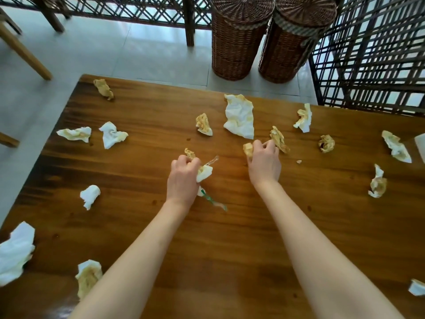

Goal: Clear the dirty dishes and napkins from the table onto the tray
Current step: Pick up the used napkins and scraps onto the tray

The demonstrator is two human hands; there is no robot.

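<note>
Bunching stained napkins for one trip, the left hand (184,178) clenches a wad (203,172); right hand (264,162) fingertips pinch another napkin (278,139).

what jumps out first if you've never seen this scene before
Two bare forearms reach in from the bottom, the left hand closed on a bunch of napkins and a clear wrapper, the right hand pinching a stained napkin near the table's middle. Crumpled, yellow-stained napkins lie scattered across the wooden table. Two tall wicker baskets stand on the floor beyond its far edge.
</note>
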